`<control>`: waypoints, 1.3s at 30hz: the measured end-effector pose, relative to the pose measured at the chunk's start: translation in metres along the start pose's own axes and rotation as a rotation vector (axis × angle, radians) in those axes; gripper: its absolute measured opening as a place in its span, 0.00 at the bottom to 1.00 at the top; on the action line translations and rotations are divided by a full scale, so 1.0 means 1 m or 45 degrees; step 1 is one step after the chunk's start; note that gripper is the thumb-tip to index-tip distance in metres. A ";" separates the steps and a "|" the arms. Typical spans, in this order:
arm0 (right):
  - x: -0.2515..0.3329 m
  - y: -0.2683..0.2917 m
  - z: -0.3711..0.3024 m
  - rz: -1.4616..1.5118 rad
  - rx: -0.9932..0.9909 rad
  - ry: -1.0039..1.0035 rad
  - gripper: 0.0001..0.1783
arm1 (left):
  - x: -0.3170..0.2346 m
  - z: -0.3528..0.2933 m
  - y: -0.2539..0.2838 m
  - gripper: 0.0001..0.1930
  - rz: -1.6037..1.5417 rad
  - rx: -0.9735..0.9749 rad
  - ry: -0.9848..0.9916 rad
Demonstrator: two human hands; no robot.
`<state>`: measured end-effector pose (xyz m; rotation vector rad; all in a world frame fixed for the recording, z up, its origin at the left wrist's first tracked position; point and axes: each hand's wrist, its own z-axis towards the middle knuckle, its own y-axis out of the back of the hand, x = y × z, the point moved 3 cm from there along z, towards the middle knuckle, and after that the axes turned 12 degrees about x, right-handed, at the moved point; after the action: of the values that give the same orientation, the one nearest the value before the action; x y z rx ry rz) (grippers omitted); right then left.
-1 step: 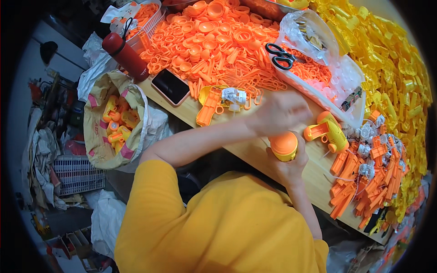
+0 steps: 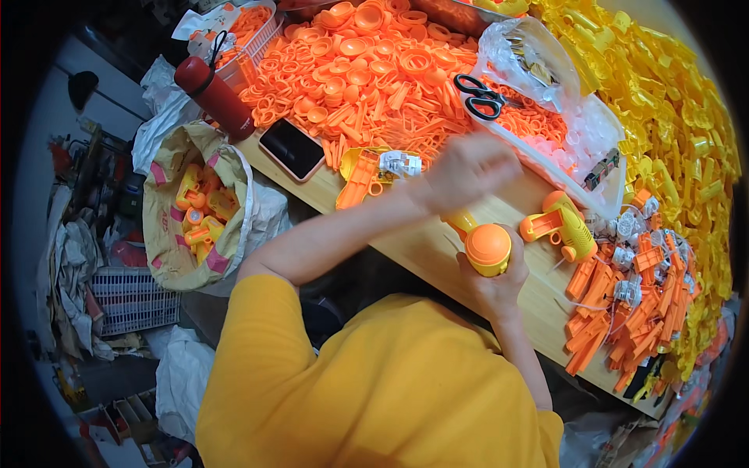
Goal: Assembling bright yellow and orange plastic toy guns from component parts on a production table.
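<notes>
My right hand [image 2: 498, 285] grips a yellow toy hair dryer [image 2: 489, 248] with a round orange end, held over the front edge of the table. The toy's yellow handle points up and left. My left hand [image 2: 476, 173] hovers just beyond the toy, its fingers curled but smeared by motion; whether it holds anything cannot be made out. To the right lies another yellow toy hair dryer [image 2: 573, 231] with an open orange handle. Left of my left hand sits an opened yellow half-shell with an orange handle piece [image 2: 360, 181] and a clear-white motor unit [image 2: 400, 164], partly behind my forearm.
Orange parts [image 2: 367, 78] are heaped at the back, yellow shells [image 2: 655, 101] at the right. Black scissors [image 2: 480, 97] rest by a white tray [image 2: 616, 199]. A phone [image 2: 292, 149], red bottle [image 2: 214, 97], sack of toys [image 2: 160, 242] and orange handles with motors [image 2: 636, 312] surround the workspace.
My left hand has shifted slightly left and away from the held toy, uncovering the toy's yellow handle. My right hand stays almost still.
</notes>
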<state>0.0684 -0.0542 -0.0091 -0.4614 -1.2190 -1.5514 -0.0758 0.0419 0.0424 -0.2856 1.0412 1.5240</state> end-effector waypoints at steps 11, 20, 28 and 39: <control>0.003 0.002 0.001 0.016 0.048 -0.043 0.34 | 0.140 0.012 0.164 0.12 1.291 0.191 0.658; 0.002 0.001 0.001 0.008 0.028 -0.043 0.36 | 0.161 0.014 0.178 0.15 0.940 -0.022 0.685; 0.003 0.006 0.000 0.027 0.028 -0.088 0.35 | 0.166 0.001 0.182 0.16 0.804 -0.121 0.649; -0.020 0.017 0.008 0.781 -0.052 -0.631 0.29 | 0.054 -0.017 0.056 0.16 -0.361 0.094 0.995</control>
<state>0.0886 -0.0359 -0.0135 -1.1771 -1.2475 -0.9567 -0.1455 0.0717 0.0203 -0.9851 1.5742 1.1162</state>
